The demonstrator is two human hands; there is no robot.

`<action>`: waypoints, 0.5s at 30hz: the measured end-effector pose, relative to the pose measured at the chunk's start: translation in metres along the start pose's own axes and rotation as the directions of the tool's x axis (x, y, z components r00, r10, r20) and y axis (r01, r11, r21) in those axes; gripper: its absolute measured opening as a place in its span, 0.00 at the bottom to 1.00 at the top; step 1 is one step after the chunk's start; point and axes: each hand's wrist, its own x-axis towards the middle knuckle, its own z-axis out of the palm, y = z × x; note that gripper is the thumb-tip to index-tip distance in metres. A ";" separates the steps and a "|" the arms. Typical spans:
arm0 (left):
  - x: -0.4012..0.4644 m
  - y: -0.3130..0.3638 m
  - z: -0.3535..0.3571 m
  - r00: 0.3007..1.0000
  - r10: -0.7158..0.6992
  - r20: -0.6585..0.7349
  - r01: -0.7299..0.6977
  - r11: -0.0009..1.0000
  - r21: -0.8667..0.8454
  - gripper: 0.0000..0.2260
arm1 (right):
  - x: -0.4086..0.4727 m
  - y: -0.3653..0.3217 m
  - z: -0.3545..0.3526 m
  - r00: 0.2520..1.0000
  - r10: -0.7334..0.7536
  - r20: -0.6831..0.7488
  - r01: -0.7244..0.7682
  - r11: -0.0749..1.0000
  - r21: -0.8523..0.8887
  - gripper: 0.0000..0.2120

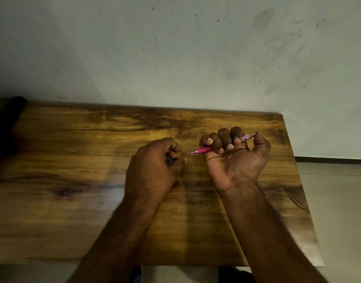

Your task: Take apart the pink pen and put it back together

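My right hand [234,156] is turned palm up above the wooden table [73,201], and its fingers are curled round the pink pen [204,149]. The pen's tip points left toward my left hand, and its pale clear end sticks out past the thumb at the right. My left hand [155,166] is held knuckles up with the fingers curled in. A small teal-coloured piece [170,160] shows between those fingers. A short gap separates the pen tip from my left thumb.
The table's far edge runs along a pale, stained wall [175,48]. A dark object [8,123] lies at the far left end of the table. The table's right edge [298,180] drops to a light tiled floor.
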 end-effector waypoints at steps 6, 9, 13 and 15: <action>0.000 0.000 0.000 1.000 0.001 -0.003 -0.001 1.000 0.001 0.11 | 0.000 0.000 -0.001 1.000 0.006 0.006 -0.006 1.000 -0.006 0.22; 0.001 -0.001 0.001 1.000 0.002 -0.001 -0.002 1.000 0.000 0.11 | 0.000 0.000 -0.001 1.000 -0.006 0.002 0.006 1.000 -0.016 0.22; 0.000 -0.002 0.001 1.000 -0.007 0.002 0.007 1.000 -0.017 0.11 | 0.001 -0.001 0.000 1.000 0.003 -0.004 -0.003 1.000 0.021 0.24; 0.000 -0.003 0.002 1.000 -0.006 0.005 0.006 1.000 -0.018 0.11 | 0.000 0.000 0.000 1.000 -0.003 -0.006 0.003 1.000 0.012 0.23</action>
